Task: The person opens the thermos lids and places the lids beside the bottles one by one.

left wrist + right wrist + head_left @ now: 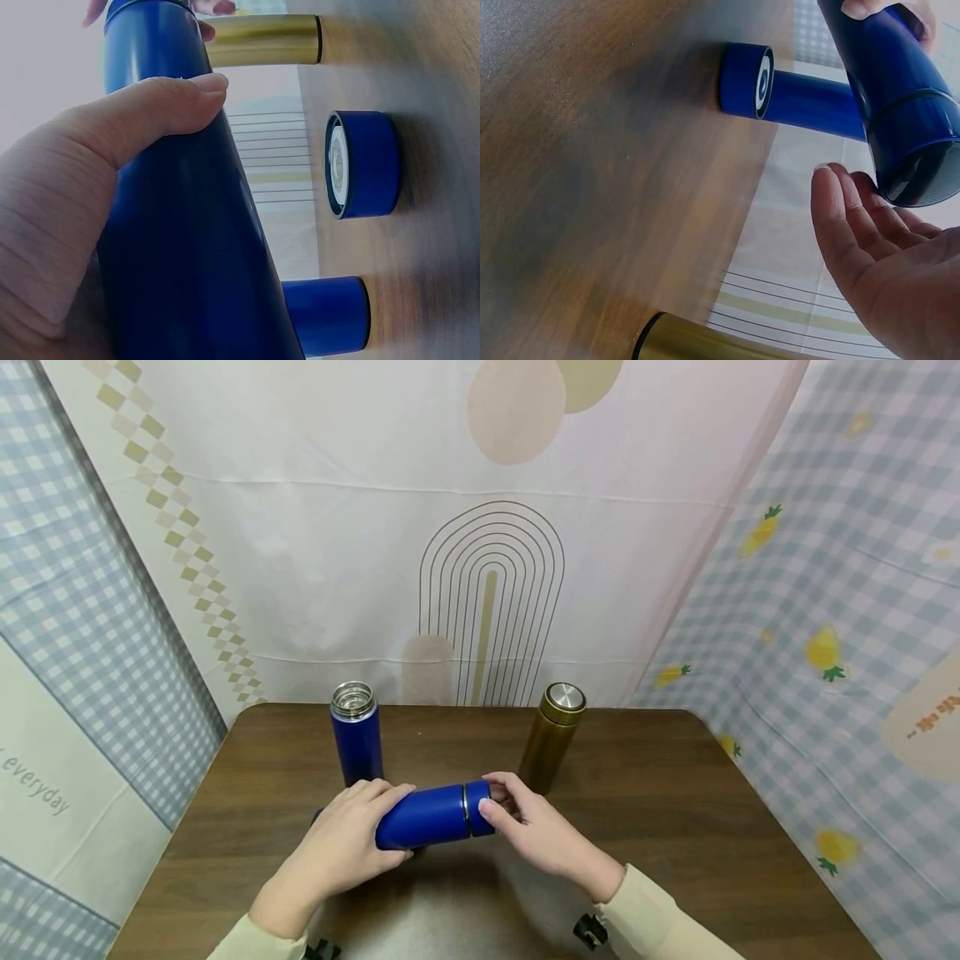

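Note:
My left hand grips the body of a blue vacuum flask, tilted almost flat above the table, its capped end to the right. In the left wrist view the thumb lies across the flask. My right hand is at the flask's cap, its fingers loosely bent beside the cap's end in the right wrist view. Behind the left hand a second blue flask stands upright without a lid, its steel mouth showing. A loose blue lid rests on the table with its pale inside up, hidden in the head view.
A gold-brown flask with its lid on stands at the back right. The wooden table ends at a white patterned cloth behind, with checked cloth on the right side.

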Demonstrator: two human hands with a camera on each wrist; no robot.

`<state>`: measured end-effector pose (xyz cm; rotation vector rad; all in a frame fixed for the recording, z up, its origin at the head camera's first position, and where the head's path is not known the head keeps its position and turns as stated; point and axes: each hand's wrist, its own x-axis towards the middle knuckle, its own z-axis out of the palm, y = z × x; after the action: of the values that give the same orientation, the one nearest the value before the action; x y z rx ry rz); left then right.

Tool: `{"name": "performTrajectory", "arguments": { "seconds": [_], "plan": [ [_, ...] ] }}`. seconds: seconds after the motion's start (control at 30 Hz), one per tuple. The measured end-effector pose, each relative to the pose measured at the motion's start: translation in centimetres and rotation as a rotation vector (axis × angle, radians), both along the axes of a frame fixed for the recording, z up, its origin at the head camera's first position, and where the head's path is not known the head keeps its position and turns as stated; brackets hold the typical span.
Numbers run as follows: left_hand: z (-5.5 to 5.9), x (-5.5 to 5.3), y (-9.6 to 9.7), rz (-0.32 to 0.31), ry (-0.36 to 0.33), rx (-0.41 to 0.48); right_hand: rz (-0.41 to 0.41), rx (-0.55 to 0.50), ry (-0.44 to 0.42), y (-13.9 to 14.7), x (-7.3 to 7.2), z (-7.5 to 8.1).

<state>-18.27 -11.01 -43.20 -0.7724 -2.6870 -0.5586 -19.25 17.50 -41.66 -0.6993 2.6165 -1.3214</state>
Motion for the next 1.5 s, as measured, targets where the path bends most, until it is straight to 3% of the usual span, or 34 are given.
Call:
{"name": "performTrajectory", "arguments": {
  "seconds": [0.27, 0.4, 0.7, 0.83, 1.17, 1.33, 1.5],
  "plan": [
    [-0.1, 0.0, -0.1, 0.007, -0.013, -0.005, 0.008, -0.062, -0.025, -0.1, 0.0, -0.1],
    [-0.1, 0.1, -0.2, 0.012, -0.013, -0.004, 0.022, -0.113, -0.061, -0.3, 0.5, 0.7],
    [-0.2, 0.1, -0.3, 0.018, -0.017, 0.009, 0.101, -0.149, 0.065, 0.1, 0.1, -0.5],
    [-0.3, 0.2, -0.3, 0.015, -0.014, 0.011, 0.105, -0.165, 0.057, -0.1, 0.2, -0.4],
    [-0.4, 0.4, -0.3, 0.004, 0.006, 0.019, -0.015, -0.113, -0.114, -0.4, 0.1, -0.2],
    [-0.4, 0.4, -0.2, 0.006, 0.002, 0.019, -0.049, -0.089, -0.122, -0.5, 0.0, -0.2],
    [-0.3, 0.5, -0.2, 0.007, -0.009, 0.016, -0.035, -0.11, -0.119, -0.4, 0.0, -0.1]
  ]
}}
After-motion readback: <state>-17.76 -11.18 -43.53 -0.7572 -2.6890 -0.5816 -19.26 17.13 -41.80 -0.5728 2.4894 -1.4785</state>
